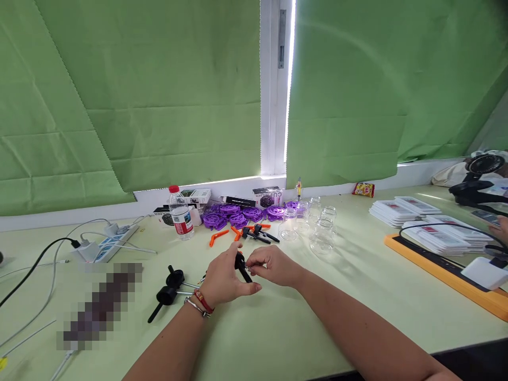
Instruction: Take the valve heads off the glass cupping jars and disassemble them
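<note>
Near the middle of the table, my left hand (pixel 223 276) is closed around a black plastic part (pixel 243 271) with a stubby bar that points toward me. The fingers of my right hand (pixel 273 264) are pinched together at its right side, on something small and shiny that I cannot make out. Left of my hands lie black round-headed parts (pixel 166 296) with metal rods. Orange angled pieces (pixel 218 238) and black stemmed parts (pixel 257 234) lie just beyond my fingers. Behind them is a row of purple openwork pieces (pixel 242 216).
Clear glass vessels (pixel 323 241) stand right of the purple pieces, a water bottle (pixel 181 217) to their left. A power strip (pixel 117 243) with cables lies at left. Stacked white packets (pixel 436 235) and an orange-edged board (pixel 440 275) are at right, near another person's hand (pixel 502 230).
</note>
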A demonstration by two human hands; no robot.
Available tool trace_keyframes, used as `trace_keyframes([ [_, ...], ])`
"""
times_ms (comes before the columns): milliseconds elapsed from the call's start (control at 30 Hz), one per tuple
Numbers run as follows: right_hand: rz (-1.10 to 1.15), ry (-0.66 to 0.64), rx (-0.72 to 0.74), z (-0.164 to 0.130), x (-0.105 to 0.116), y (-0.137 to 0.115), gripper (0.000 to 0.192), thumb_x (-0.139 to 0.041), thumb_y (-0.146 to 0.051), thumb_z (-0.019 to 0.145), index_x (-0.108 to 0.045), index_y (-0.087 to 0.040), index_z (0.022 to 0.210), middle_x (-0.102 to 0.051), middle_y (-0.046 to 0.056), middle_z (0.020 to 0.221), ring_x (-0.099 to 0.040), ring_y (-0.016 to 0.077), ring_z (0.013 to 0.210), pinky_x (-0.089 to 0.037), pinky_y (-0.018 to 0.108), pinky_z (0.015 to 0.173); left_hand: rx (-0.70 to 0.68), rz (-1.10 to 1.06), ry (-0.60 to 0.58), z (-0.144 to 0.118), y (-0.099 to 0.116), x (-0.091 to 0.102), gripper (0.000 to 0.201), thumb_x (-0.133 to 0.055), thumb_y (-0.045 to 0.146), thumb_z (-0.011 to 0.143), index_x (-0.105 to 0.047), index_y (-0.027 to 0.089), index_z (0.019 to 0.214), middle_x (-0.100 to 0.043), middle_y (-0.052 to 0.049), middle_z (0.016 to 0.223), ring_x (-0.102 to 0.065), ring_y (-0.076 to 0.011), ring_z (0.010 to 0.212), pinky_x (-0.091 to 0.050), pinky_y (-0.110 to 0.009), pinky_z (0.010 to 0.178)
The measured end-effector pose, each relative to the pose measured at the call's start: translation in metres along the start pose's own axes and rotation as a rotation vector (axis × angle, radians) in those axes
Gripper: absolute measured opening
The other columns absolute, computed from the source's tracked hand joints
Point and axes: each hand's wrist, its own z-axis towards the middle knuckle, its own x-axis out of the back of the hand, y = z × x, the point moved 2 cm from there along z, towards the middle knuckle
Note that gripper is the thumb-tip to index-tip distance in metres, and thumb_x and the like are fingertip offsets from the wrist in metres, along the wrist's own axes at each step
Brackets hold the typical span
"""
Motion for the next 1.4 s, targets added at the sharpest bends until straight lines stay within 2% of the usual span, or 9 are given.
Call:
trace_keyframes([
  [133, -0.252, -0.072, 0.18, 0.0, -0.002, 0.0, 0.02, -0.05, -0.019, 0.085, -0.069, -0.019, 0.09, -0.067, 0.005, 0.083, -0.06, 0.016, 0.076, -0.044, 0.026, 0.071, -0.006, 0.003, -0.021, 0.0, 0.0, 0.0, 0.095, -0.069, 0.063, 0.053, -0.032, 0.022, 0.13, -0.064, -0.007, 0.104, -0.061, -0.0263, 0.093, -0.047, -0.038, 0.077],
  [300, -0.43, -0.069, 0.28, -0.001, -0.005, 0.005, 0.025, -0.043, -0.023, 0.091, -0.068, -0.02, 0.095, -0.068, 0.006, 0.089, -0.06, 0.016, 0.077, -0.042, 0.025, 0.067, -0.009, 0.009, -0.041, -0.001, -0.001, -0.001, 0.093, -0.07, 0.061, 0.053, -0.033, 0.024, 0.129, -0.064, -0.005, 0.101, -0.062, -0.026, 0.09, -0.047, -0.036, 0.075],
  [533, -0.634, -0.053, 0.4, -0.002, -0.008, 0.004, 0.026, -0.042, -0.019, 0.09, -0.068, -0.019, 0.093, -0.066, 0.005, 0.082, -0.056, 0.0132, 0.065, -0.035, 0.026, 0.057, -0.015, 0.008, -0.066, 0.0, -0.004, -0.004, 0.095, -0.071, 0.061, 0.051, -0.033, 0.024, 0.13, -0.062, -0.006, 0.106, -0.061, -0.0273, 0.095, -0.045, -0.036, 0.078],
  [667, -0.65, -0.018, 0.469, -0.001, -0.011, 0.008, 0.024, -0.044, -0.017, 0.088, -0.068, -0.018, 0.088, -0.065, 0.003, 0.08, -0.052, 0.0114, 0.061, -0.032, 0.025, 0.054, -0.006, 0.011, -0.095, 0.0, -0.003, -0.003, 0.095, -0.07, 0.063, 0.052, -0.032, 0.024, 0.13, -0.062, -0.006, 0.106, -0.06, -0.0272, 0.093, -0.045, -0.035, 0.075],
  [1067, -0.655, 0.048, 0.48, 0.0, -0.014, 0.012, 0.022, -0.047, -0.02, 0.088, -0.068, -0.02, 0.083, -0.066, 0.001, 0.077, -0.051, 0.0095, 0.058, -0.03, 0.026, 0.053, -0.009, 0.018, -0.121, 0.001, -0.002, -0.002, 0.096, -0.07, 0.063, 0.051, -0.032, 0.024, 0.129, -0.063, -0.005, 0.099, -0.06, -0.0266, 0.089, -0.044, -0.034, 0.073],
  [1400, -0.58, 0.086, 0.521, 0.002, -0.012, 0.013, 0.028, -0.048, -0.026, 0.091, -0.068, -0.019, 0.073, -0.069, 0.002, 0.076, -0.057, 0.0114, 0.065, -0.035, 0.025, 0.058, -0.037, 0.005, -0.145, 0.001, -0.004, -0.004, 0.095, -0.07, 0.063, 0.051, -0.031, 0.024, 0.128, -0.063, -0.004, 0.098, -0.06, -0.026, 0.088, -0.043, -0.033, 0.072],
])
